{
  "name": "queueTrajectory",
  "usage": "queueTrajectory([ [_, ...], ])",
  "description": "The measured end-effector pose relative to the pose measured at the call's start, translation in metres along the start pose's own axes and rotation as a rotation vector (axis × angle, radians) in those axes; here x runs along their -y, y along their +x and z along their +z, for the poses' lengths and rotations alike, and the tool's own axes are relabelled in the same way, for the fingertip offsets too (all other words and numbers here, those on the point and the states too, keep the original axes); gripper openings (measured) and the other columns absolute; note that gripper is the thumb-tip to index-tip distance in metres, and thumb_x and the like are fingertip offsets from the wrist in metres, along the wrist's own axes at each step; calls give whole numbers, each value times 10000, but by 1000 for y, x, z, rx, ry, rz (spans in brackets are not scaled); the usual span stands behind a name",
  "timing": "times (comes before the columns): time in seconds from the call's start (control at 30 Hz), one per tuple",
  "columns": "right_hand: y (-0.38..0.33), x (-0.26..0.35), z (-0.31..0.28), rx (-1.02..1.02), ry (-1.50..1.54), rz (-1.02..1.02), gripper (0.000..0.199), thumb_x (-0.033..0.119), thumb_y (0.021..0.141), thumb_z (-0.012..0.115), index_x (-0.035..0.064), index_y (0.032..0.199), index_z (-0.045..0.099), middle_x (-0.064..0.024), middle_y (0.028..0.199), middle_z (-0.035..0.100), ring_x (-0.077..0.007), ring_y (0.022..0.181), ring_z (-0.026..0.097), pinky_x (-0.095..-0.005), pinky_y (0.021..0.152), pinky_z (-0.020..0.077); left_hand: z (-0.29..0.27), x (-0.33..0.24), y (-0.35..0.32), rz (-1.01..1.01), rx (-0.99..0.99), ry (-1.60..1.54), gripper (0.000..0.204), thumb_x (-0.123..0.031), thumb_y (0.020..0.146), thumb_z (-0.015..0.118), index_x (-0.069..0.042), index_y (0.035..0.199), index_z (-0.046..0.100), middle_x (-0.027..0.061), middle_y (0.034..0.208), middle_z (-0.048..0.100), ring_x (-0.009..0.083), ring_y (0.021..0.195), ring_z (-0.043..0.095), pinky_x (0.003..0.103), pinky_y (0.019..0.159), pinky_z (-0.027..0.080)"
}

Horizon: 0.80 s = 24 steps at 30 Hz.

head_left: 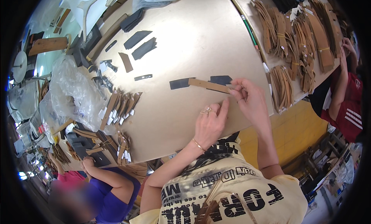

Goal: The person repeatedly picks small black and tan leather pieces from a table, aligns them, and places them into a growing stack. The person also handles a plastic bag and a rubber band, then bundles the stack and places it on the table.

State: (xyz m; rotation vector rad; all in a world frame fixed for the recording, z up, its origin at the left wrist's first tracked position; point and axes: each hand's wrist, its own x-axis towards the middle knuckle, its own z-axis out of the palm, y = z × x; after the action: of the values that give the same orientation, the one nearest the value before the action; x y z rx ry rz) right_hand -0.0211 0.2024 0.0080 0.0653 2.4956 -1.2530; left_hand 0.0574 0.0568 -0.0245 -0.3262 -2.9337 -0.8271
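My right hand (249, 98) pinches the right end of a brown leather strip (206, 85) between thumb and fingers. The strip slants over the table, its left end overlapping a black piece (179, 83). Another black piece (220, 79) lies just behind it, partly covered. Below the strip, my left hand (210, 121) rests on the tabletop with its index finger stretched out and nothing visible in it.
Loose black pieces (138, 38) and a small brown piece (125, 62) lie farther back. Bundled brown strips (280, 28) crowd the right edge; tagged strips (119, 104) and clear plastic bags (69, 85) sit left. Other people work at both sides.
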Motion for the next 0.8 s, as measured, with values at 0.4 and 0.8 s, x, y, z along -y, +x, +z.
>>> queueTrajectory([
  [0.4, -2, -6, -11, 131, -146, -103, 97, 124, 876, 678, 44, 930, 671, -87, 858, 661, -274, 777, 632, -387, 750, 448, 2, 11, 0, 96, -54, -18, 335, -28, 775, 724, -50, 1106, 682, 72, 879, 531, 224, 748, 547, 339, 654, 472],
  [0.8, -15, -2, 0, 3, -195, -143, 114, 91, 858, 693, 65, 957, 643, -77, 857, 644, -264, 765, 637, -389, 723, 469, 11, 26, -8, 279, -44, 0, 442, -6, 767, 692, 49, 1202, 643, 72, 845, 528, 211, 736, 530, 340, 667, 444],
])
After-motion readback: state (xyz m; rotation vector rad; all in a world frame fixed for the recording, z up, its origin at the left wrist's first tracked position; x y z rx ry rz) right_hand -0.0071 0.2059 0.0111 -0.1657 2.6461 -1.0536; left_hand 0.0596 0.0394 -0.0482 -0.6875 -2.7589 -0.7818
